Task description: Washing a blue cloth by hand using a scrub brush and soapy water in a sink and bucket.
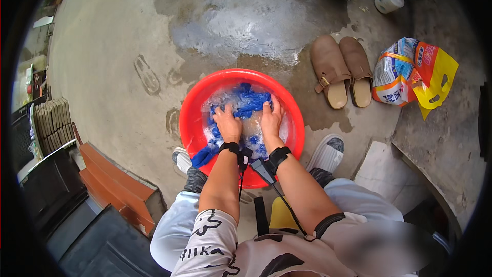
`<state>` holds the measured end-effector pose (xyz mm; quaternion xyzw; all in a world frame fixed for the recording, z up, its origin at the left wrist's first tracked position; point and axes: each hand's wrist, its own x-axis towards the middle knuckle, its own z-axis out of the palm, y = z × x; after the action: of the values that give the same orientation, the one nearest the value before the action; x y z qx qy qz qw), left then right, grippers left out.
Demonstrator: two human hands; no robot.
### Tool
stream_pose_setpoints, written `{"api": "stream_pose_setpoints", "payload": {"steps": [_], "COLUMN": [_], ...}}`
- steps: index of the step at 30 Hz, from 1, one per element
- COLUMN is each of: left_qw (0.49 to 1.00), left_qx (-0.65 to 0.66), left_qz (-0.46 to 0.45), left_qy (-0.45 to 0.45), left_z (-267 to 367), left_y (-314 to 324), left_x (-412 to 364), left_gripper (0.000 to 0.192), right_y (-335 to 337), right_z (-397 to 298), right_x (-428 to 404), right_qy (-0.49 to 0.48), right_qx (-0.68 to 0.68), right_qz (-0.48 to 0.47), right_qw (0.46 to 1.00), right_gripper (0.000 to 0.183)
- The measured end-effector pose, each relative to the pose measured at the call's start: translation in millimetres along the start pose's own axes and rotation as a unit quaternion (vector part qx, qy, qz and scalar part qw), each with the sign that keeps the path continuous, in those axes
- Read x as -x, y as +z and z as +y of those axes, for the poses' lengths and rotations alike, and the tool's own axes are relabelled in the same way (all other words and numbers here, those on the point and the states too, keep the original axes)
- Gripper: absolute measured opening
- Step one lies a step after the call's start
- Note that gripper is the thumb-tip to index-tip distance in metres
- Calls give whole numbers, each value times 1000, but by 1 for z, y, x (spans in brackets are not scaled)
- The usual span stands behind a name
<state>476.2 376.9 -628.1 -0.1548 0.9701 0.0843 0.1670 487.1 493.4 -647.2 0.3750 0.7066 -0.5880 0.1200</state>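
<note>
A red plastic basin (192, 104) stands on the floor between my feet, with sudsy water in it. Wet blue cloth (251, 100) lies bunched in the water, and one end of it hangs over the basin's near left rim. My left hand (228, 124) grips the cloth at the left, its fingertips partly hidden by suds and fabric. Across from it, my right hand (272, 118) has the cloth's right end between thumb and fingers. Black straps with small devices and cables are around both wrists.
Brown clogs (332, 69) sit right of the basin, beside a printed plastic bag (399, 73). A white bottle (389, 0) stands farther back. Wet concrete floor (246, 19) lies beyond the basin. An orange-brown step (115, 184) is at left, a raised concrete ledge (442, 154) at right.
</note>
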Motion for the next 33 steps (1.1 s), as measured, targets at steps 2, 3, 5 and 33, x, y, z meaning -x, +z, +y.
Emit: {"api": "stream_pose_setpoints", "payload": {"steps": [2,3,5,33], "left_qw": [993,967,923,713], "left_qx": [115,239,316,684], "left_qz": [-36,-84,-132,115], "left_qy": [9,25,173,-103], "left_z": [-17,-14,-15,-63], "left_y": [-2,-5,-15,-124], "left_x": [4,9,23,24], "left_gripper": [57,58,43,22], "right_y": [9,7,3,-38], "right_z": [-8,-10,-15,-62], "right_x": [11,11,10,12], "right_qy": [96,190,278,-60], "right_qx": [-123,-233,-342,18], "right_qz": [-61,-108,-154,-71], "right_qw": [986,948,884,995], "right_gripper": [56,56,57,24]}}
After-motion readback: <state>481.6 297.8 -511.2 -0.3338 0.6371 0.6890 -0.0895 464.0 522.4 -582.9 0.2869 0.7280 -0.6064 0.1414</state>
